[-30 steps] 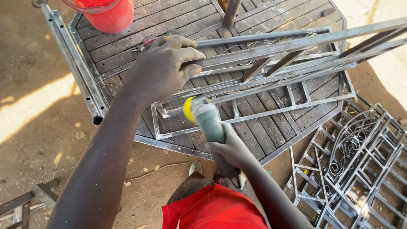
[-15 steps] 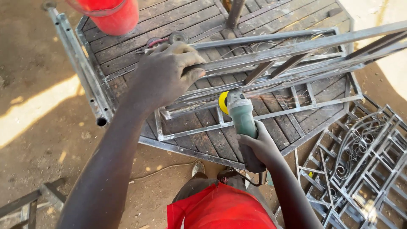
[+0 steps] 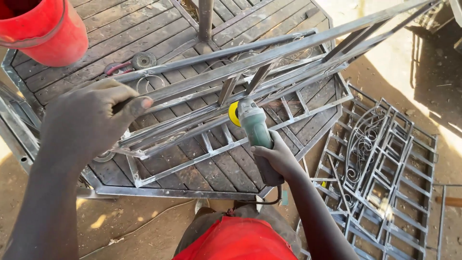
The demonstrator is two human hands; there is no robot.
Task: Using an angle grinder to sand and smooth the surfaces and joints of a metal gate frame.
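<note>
My left hand [image 3: 94, 118] grips a bar of a grey welded steel frame [image 3: 269, 58] that lies tilted across a dark slatted work table [image 3: 110, 33]. My right hand [image 3: 276, 159] holds a green angle grinder [image 3: 253, 126] by its body. The grinder's yellow disc guard [image 3: 233, 113] sits against a lower bar of the frame, and a few faint sparks show to its right. A black cord hangs from the grinder's rear.
A red bucket [image 3: 45, 29] stands on the table's far left corner. A round grinding disc [image 3: 143, 60] lies near it. A table post [image 3: 205, 17] rises at the back. Ornate grey metal grilles [image 3: 380, 163] lie on the dirt ground at right.
The grinder has moved right and forward along the frame to a lower bar. My view has shifted right, and my left hand has kept its hold on the bar.
</note>
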